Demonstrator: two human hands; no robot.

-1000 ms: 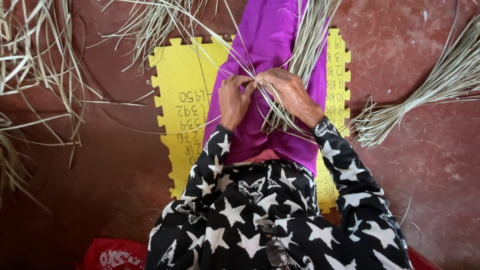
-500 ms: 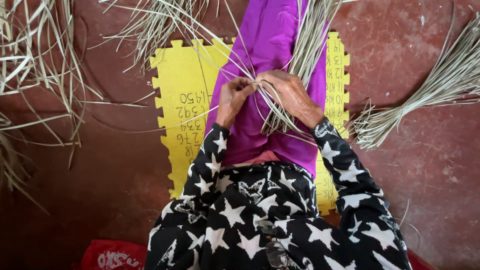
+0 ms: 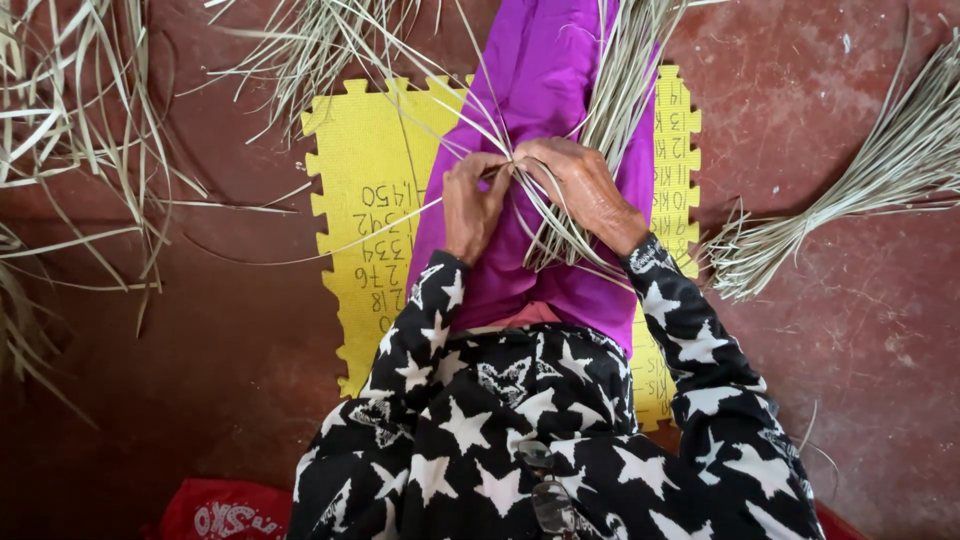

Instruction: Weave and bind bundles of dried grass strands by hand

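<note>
Where the fingertips meet, right about dead centre, both hands are pinched shut on the same bunch of dry grass strips point(image 3: 560, 215). Left hand point(image 3: 473, 205) has its fingers curled together round a few strands, and the right hand point(image 3: 580, 185) is folded over the thicker part of the bunch, thumb and fingers clamped on it. So the strips sit right between the two hands, over the lap, and fan up toward 12 and 1 o'clock and down toward 6.

Going outward: under the hands there's a purple cloth point(image 3: 545, 90) over the legs, and below that a yellow foam mat point(image 3: 365, 200) with jigsaw edges and some handwriting on it. Sleeves are black with white stars point(image 3: 700, 340).

Floor point(image 3: 830, 100) is reddish-brown concrete, a bit scuffed and dusty.

Around it: a tied bundle of grass point(image 3: 850, 195) lying at 3 o'clock, well apart from the hands, loose long blades point(image 3: 80, 150) scattered at 9 to 10 o'clock, and another loose heap point(image 3: 310, 40) at 11. A red bag point(image 3: 225, 515) peeks in at 7 o'clock. The long strands cross over the mat and partly hide the purple cloth.
</note>
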